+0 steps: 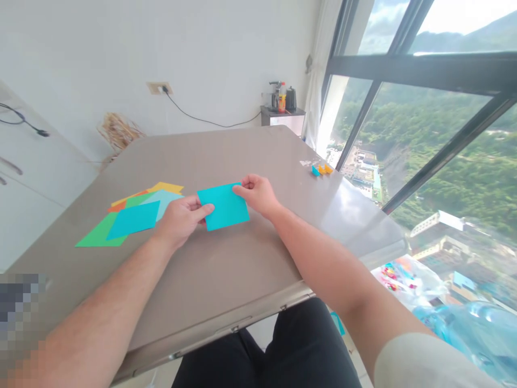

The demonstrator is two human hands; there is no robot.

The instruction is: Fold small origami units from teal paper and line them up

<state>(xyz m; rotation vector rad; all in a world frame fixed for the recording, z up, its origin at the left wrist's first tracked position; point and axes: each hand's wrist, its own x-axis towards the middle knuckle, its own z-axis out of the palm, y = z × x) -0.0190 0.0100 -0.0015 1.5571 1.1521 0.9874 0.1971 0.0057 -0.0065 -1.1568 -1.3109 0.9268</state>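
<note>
A square-cornered sheet of bright blue paper [224, 209] is held up just over the table, tilted toward me. My left hand [183, 215] pinches its left edge, thumb on the front face. At the upper right corner, my right hand [256, 194] grips the sheet between thumb and fingers. Left of my left hand lies a fanned pile of coloured paper: a blue sheet [135, 220] on top, with green [95, 233], pale blue [163, 202], orange [121, 205] and yellow [172, 187] sheets showing around it.
The brown table [226, 269] has small folded paper pieces, one blue [315, 171] and some orange [325, 170], near its right edge. A low cabinet [283, 124] with a kettle [291, 99] and a bottle [281, 98] stands behind. Dried stalks [117, 132] lean at the back left; windows line the right.
</note>
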